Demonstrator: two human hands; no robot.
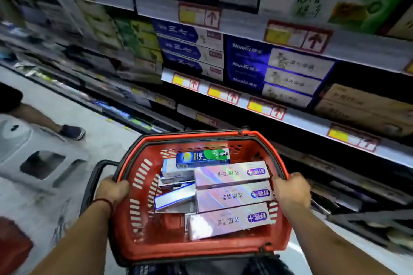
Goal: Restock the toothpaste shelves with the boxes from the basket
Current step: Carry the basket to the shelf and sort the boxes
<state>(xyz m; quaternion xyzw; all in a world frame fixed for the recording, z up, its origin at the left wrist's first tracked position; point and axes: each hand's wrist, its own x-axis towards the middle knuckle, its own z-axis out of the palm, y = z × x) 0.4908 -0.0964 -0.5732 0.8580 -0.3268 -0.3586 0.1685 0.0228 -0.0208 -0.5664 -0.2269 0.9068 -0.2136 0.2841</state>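
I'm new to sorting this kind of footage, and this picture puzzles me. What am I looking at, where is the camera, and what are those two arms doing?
There is no machine here. A person wears a wide-angle camera on the head, so you look forward and down along their own arms. The left hand and the right hand each grip a side rim of a red basket. In it lie toothpaste boxes: three shiny pinkish boxes side by side, a green and blue box and some pale boxes. Beyond it run the shop shelves, which hold more boxes and carry yellow price tags. The picture is blurred.
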